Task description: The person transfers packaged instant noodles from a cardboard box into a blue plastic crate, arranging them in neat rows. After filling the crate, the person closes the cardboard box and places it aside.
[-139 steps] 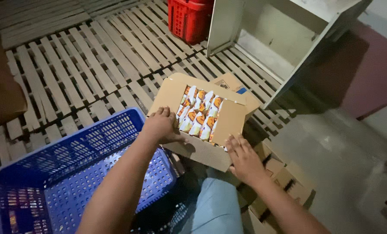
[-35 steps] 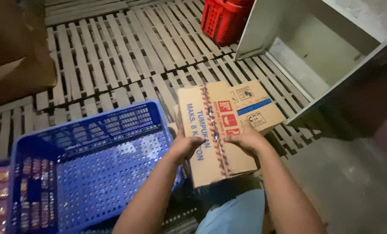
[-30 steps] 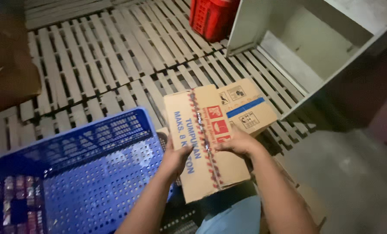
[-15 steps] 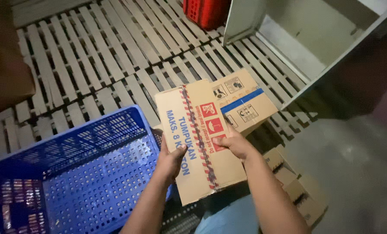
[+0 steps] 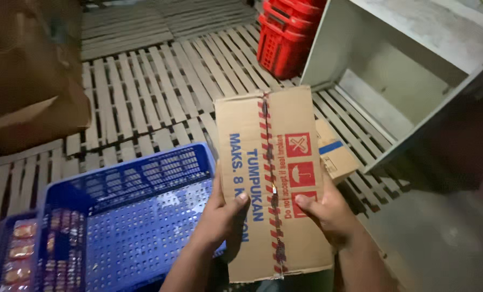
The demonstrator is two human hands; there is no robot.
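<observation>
Brown cardboard box (image 5: pixel 274 178), sealed along its middle with red-and-white striped tape, sits between both hands in the head view, its taped face turned up toward the camera. The left hand (image 5: pixel 220 216) grips the box's left edge, thumb pressed on the printed face and fingers hidden underneath. The right hand (image 5: pixel 328 213) grips the right edge the same way, thumb lying by the red square symbols. Each grip is closed firmly on the box, which is raised above the floor. Just left of it stands a blue perforated plastic crate (image 5: pixel 128 227); orange-wrapped packets (image 5: pixel 22 251) lie at the far left. Behind the box lies a second, smaller carton (image 5: pixel 333 154) on the slatted wooden pallets (image 5: pixel 144 86). Red baskets (image 5: pixel 284 38) stand further back beside a grey metal shelf unit (image 5: pixel 393 81).
</observation>
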